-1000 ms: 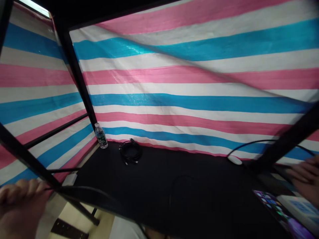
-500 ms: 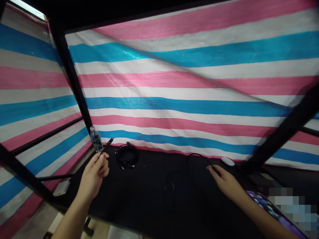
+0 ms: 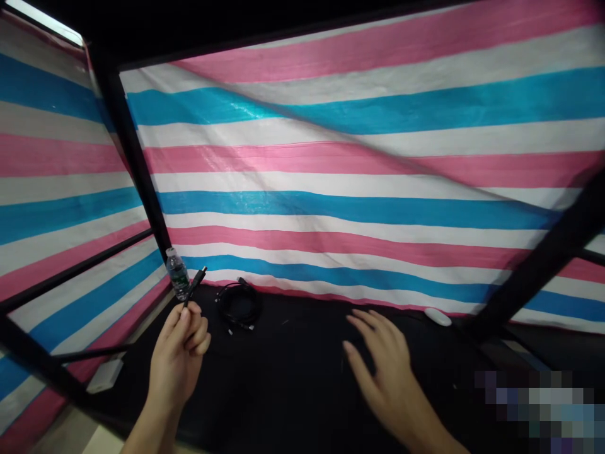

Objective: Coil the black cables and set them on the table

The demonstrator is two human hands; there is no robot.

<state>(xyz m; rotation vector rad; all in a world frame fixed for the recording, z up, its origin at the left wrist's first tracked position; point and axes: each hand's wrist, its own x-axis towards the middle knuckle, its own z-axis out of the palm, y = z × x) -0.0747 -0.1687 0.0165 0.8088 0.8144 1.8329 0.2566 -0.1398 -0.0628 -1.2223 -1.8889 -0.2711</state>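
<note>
My left hand (image 3: 181, 350) is raised over the left part of the black table (image 3: 293, 378), its fingers pinched on the end of a black cable (image 3: 195, 285) whose plug sticks up past my fingertips. My right hand (image 3: 382, 366) hovers over the middle of the table with its fingers spread and nothing in it. A coiled black cable (image 3: 239, 306) lies on the table just right of my left hand. The rest of the held cable is lost against the dark tabletop.
A small water bottle (image 3: 177, 273) stands in the back left corner beside a black frame post (image 3: 130, 148). A white mouse (image 3: 437, 316) lies at the back right. Striped pink, blue and white tarp (image 3: 359, 189) walls the booth. A white adapter (image 3: 104, 375) sits low left.
My right hand has let go of the cable loop, moved left toward the middle and spread its fingers. My left hand stayed almost in place with the plug. The view shifted slightly.
</note>
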